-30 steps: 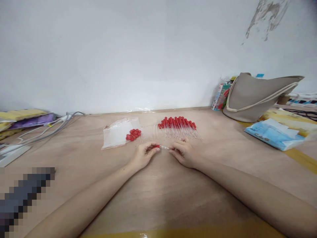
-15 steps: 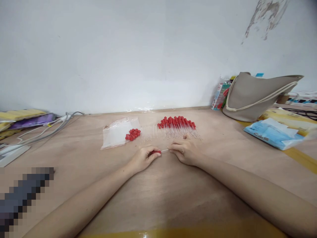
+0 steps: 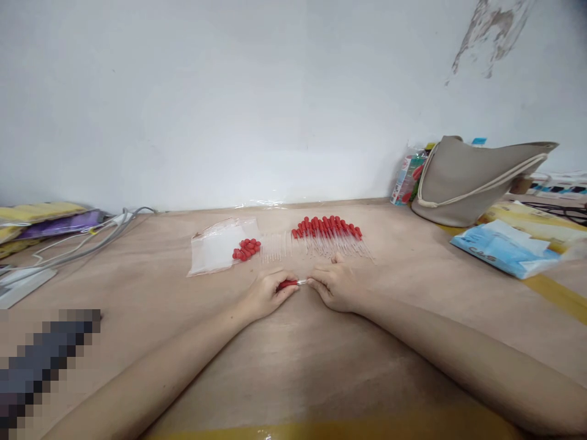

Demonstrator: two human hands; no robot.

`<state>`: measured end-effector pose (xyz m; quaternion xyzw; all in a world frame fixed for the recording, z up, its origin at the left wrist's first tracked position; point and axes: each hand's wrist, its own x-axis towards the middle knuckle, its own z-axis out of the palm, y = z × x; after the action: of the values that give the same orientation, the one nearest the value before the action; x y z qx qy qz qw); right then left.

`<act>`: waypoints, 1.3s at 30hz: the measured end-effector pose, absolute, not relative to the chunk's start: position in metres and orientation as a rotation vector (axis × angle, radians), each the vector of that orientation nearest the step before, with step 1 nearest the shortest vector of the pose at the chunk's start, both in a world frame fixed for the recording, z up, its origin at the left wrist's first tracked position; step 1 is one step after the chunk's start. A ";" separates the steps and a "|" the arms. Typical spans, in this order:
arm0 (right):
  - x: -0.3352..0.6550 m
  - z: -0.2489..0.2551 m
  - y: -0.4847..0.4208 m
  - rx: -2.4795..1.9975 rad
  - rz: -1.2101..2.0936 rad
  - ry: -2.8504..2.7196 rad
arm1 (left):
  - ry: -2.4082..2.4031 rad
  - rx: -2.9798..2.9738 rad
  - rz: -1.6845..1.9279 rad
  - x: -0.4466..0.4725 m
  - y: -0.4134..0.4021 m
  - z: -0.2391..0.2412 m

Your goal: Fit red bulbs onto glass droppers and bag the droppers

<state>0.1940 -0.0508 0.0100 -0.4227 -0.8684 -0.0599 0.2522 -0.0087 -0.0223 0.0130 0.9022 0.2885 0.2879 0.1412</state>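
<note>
Between the finger and thumb of my left hand (image 3: 270, 294) is a red rubber dropper bulb (image 3: 288, 284). My right hand (image 3: 337, 285) pinches a thin clear dropper tube (image 3: 301, 282), whose end meets the bulb's mouth. Only a short length of the tube shows between the hands; how far it sits inside the bulb is hidden. Just beyond my hands lie a row of bare clear tubes (image 3: 274, 247) and a small pile of loose red bulbs (image 3: 246, 249). Several droppers with red bulbs fitted (image 3: 325, 227) lie side by side behind my right hand.
A clear plastic bag (image 3: 213, 247) lies flat beside the loose bulbs. At the right are a grey bag (image 3: 472, 180) and a blue tissue pack (image 3: 502, 247). Cables (image 3: 98, 235) and yellow and purple packs (image 3: 50, 220) lie at the left. A white wall (image 3: 275, 104) closes the back.
My right hand has shifted slightly left, closer to my left hand. Less of the tube shows between them. My left hand stays nearly in place.
</note>
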 end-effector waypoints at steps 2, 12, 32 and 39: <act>0.193 0.009 -0.050 -1.171 -0.149 -2.365 | 0.822 2.612 0.834 -0.009 -0.021 0.013; 0.190 0.036 -0.045 -1.274 0.042 -2.349 | 1.034 2.516 0.999 -0.018 -0.014 0.013; 0.146 0.030 0.050 -2.105 -0.030 -1.776 | 1.087 2.534 0.848 -0.021 -0.010 0.013; 0.140 0.031 0.047 -2.080 -0.020 -1.804 | 1.084 2.559 0.858 -0.021 -0.010 0.013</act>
<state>0.1395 0.0473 0.0307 -0.7413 -0.6429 -0.0072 0.1926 -0.0210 -0.0104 0.0127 0.8738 0.3701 0.2931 0.1165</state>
